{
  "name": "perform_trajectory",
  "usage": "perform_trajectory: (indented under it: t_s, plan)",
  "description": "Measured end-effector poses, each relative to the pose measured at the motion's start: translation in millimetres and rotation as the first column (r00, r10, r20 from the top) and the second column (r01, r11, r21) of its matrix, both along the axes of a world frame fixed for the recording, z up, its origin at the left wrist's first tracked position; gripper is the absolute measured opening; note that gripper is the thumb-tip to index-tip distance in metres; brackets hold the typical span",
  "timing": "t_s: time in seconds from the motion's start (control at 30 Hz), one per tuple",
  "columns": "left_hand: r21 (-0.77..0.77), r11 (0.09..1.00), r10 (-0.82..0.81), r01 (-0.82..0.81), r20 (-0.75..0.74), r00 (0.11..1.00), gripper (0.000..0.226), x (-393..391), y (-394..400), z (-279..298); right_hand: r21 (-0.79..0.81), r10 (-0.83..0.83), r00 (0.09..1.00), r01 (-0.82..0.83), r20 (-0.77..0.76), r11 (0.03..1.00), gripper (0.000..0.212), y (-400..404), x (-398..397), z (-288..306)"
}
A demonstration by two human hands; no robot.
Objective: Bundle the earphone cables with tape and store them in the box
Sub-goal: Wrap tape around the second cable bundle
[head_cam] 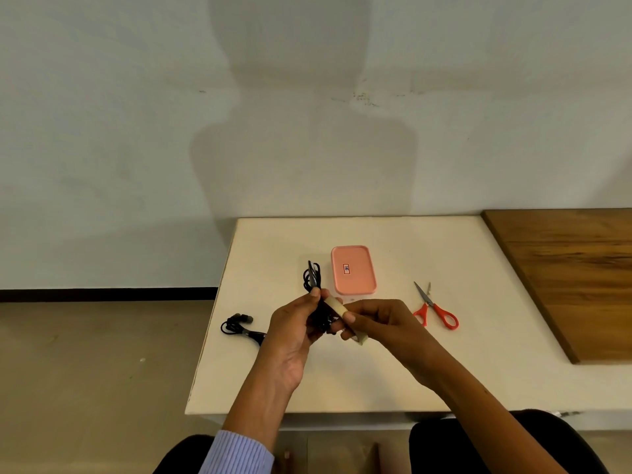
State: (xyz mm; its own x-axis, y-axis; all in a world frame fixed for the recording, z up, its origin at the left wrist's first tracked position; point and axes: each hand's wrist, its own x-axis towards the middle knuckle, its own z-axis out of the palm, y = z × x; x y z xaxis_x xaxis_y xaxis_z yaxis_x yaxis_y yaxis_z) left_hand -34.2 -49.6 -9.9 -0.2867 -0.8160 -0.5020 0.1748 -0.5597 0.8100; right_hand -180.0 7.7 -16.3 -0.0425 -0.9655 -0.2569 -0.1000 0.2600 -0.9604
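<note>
Step in hand, as I read it: wrapping tape round the first coiled earphone, held in the air above the table (342, 381), nearer me than the pink box (353, 270).

Left hand (293, 331): grip pinched on the coiled earphone cable (313, 278), thumb and fingers curled round its lower half, loops sticking up toward the box's left side.

Right hand (374, 321): grip pinched on the tape (337, 307), a beige strip running from the fingers across to the coil. Can't tell if the end is stuck down yet, or how many turns are on.

To do it well, my view:
- keep the left pinch tight so the loops don't spring apart
- keep the strip taut and wrap at the coil's waist, not near the buds
- overlap the tape on itself so it holds
- scissors (435, 307) lie right of the box, within reach for the cut

Second earphone (239, 326) lies loose on the table, well left of the box at the table's edge, untaped.

Box lid is on; needs opening before storing.
</note>
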Motion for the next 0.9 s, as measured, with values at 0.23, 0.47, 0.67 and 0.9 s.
perform_trajectory:
  t_s: [0.23, 0.47, 0.67, 0.9]
  plan:
    - [0.184, 0.983, 0.024, 0.008, -0.171, 0.985, 0.021, 8, -8, -1, -0.007, 0.137, 0.987, -0.138, -0.082, 0.99, 0.018, 1, -16, 5]
    - [-0.095, 0.967, -0.216, 0.237, 0.191, 0.957, 0.025, -1, 9, 2, -0.097, -0.017, 0.954, -0.012, -0.3, 0.995, 0.014, 3, -6, -7]
    - [0.008, 0.999, -0.036, 0.036, 0.003, 0.999, 0.025, -4, 5, 4, -0.072, 0.029, 0.978, -0.044, -0.205, 0.996, 0.015, -1, -3, -6]
    - [0.094, 0.996, 0.021, -0.007, -0.157, 0.987, 0.024, -1, -4, 1, -0.027, 0.175, 0.984, -0.175, -0.01, 0.984, 0.025, 5, -16, 5]
